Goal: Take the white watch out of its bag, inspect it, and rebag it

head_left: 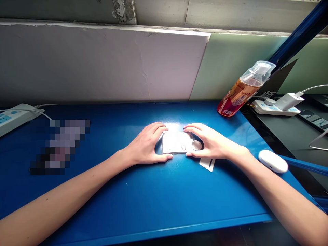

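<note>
A flat white rectangular packet (175, 142) with a clear plastic edge and a small printed code lies on the blue desk; glare washes out its face. My left hand (150, 143) curves around its left end, fingers by the far edge and thumb by the near edge. Around the right end, my right hand (205, 140) takes the same C shape. Both hands have fingers and thumb apart; firm contact with the packet cannot be made out. A round silvery piece (197, 145) sits inside the right hand's curve. Beneath that hand, a white card with a slot (208, 164) sticks out.
A bottle of reddish drink (241, 90) stands back right, near a power strip (275, 108) with a white charger (289, 101). A white oval case (273, 161) lies beside my right forearm. Left are another power strip (17, 118) and a blurred-out object (61, 147). A wall borders the desk (153, 198).
</note>
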The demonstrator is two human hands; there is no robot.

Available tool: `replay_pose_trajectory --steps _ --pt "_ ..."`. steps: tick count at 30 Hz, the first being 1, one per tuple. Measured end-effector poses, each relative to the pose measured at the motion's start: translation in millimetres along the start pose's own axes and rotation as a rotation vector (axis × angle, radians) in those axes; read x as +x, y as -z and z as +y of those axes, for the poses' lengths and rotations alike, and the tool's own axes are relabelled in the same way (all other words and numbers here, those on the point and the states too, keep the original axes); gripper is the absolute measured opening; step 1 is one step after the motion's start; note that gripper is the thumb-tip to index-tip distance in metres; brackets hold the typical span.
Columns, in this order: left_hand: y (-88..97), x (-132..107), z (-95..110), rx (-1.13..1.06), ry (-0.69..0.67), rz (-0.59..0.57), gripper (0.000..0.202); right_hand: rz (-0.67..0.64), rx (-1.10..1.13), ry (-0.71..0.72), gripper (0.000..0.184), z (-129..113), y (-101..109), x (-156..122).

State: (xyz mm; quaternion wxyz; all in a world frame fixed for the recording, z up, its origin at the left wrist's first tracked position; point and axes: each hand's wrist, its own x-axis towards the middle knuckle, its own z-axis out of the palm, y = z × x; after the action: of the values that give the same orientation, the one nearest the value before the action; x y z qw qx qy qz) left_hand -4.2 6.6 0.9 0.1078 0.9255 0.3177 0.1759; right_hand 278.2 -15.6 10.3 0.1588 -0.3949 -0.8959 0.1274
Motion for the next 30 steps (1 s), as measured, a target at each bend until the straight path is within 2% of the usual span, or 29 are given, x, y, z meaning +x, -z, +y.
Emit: replay_pose_trajectory --steps 3,6,12,16,19,23,30 --pt "0.7 -1 0 0.019 -0.039 -0.043 0.087 0.009 0.009 0.000 0.075 -3 -3 2" --pt "0.7 -2 -1 0.049 -0.047 -0.071 0.080 0.011 0.008 0.006 0.075 -6 -6 3" --pt "-0.9 -2 -3 0.046 -0.049 -0.093 0.080 0.060 -0.016 -0.010 0.055 -8 -7 3" --pt "0.0 1 -1 0.069 -0.069 -0.185 0.081 0.146 -0.075 -0.039 0.041 -9 -5 3" --pt "1.8 2 1 0.106 -0.078 -0.261 0.081 0.113 -0.084 -0.046 0.034 -11 -7 2" --pt "3.2 3 4 0.133 -0.068 -0.332 0.080 0.104 -0.153 -0.014 0.033 -11 -12 1" --pt "1.6 3 3 0.082 -0.088 -0.277 0.075 0.065 -0.304 0.011 0.031 -18 -9 3"
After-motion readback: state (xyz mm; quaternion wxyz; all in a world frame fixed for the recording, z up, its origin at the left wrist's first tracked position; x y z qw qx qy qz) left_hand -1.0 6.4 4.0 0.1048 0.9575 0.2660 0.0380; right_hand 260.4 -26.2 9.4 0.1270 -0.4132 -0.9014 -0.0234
